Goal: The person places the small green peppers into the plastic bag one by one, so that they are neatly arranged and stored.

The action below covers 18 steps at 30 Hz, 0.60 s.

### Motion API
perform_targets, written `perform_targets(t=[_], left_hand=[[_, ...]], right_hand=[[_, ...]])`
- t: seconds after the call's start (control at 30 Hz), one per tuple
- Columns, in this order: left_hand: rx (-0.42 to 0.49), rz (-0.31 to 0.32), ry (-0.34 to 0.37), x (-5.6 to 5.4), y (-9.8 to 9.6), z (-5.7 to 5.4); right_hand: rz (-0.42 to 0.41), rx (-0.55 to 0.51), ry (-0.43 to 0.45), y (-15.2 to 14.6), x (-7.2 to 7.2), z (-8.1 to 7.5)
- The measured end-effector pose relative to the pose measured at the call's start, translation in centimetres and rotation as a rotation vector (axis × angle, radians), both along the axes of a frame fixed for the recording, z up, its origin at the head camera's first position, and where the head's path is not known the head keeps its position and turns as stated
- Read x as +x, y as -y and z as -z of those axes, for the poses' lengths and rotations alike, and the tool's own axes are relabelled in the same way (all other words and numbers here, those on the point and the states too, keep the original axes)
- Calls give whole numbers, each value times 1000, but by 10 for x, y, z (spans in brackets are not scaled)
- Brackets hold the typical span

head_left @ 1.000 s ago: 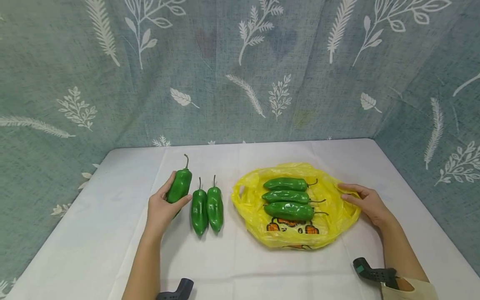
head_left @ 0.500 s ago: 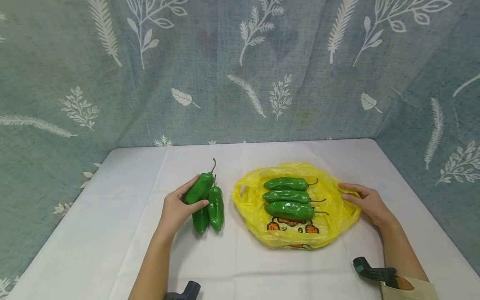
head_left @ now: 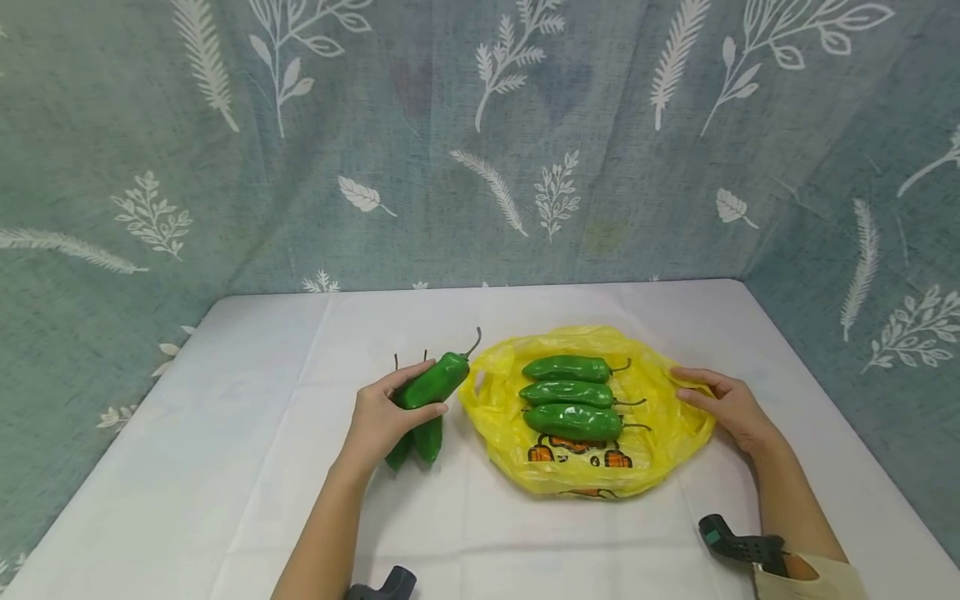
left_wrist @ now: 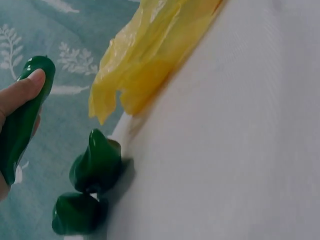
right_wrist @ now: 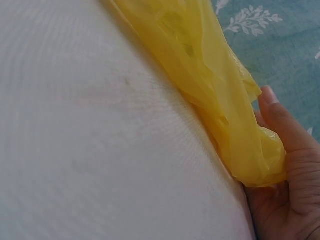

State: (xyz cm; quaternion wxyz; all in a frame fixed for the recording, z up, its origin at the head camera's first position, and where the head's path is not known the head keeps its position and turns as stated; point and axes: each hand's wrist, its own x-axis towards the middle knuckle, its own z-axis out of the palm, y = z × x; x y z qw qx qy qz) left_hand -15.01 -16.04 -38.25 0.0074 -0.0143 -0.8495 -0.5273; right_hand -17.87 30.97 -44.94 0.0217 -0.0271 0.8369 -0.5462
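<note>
My left hand (head_left: 382,421) grips a green pepper (head_left: 438,379) in mid-air, its stem pointing up and right toward the bag. Below this hand, two more green peppers (head_left: 427,439) lie side by side on the table, partly hidden by it. In the left wrist view, the thumb presses along the held pepper (left_wrist: 25,120). A yellow plastic bag (head_left: 667,433) lies spread open, with three green peppers (head_left: 573,422) in a row on it. At the bag's right edge, my right hand (head_left: 738,412) holds the plastic between thumb and fingers; the right wrist view shows the bag (right_wrist: 240,125) bunched there.
A white cloth (head_left: 525,542) covers the table. Behind it hangs a blue-green curtain (head_left: 420,225) with white leaf prints, which also runs along both sides. A dark strap with a camera mount (head_left: 742,546) sits on the right wrist.
My left hand has carried its pepper rightward, from left of the two lying peppers to above them and close to the bag. The right hand stays at the bag's edge.
</note>
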Motion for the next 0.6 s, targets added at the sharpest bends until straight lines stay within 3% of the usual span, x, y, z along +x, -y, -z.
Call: perform_targets(t=[0.33, 0.6], left_hand=[[-37, 127, -82, -8, -25, -9], [-45, 241, -173, -14, -51, -8]], right_hand=[[4, 25, 6, 0, 0, -1], [-3, 13, -12, -1, -1, 0]])
